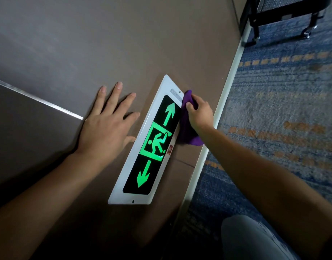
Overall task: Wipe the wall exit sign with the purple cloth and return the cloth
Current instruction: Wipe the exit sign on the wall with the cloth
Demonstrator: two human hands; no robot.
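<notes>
The exit sign is a long white-framed panel low on the brown wall, with a black face, green arrows and a green running figure lit up. My right hand is shut on the purple cloth and presses it against the sign's right edge near its far end. The cloth hangs down past my wrist and covers part of the frame. My left hand lies flat on the wall just left of the sign, fingers spread, thumb touching the frame.
A white skirting board runs along the base of the wall beside the blue and orange patterned carpet. A black wheeled cart stands on the carpet at the top right. My knee shows at the bottom right.
</notes>
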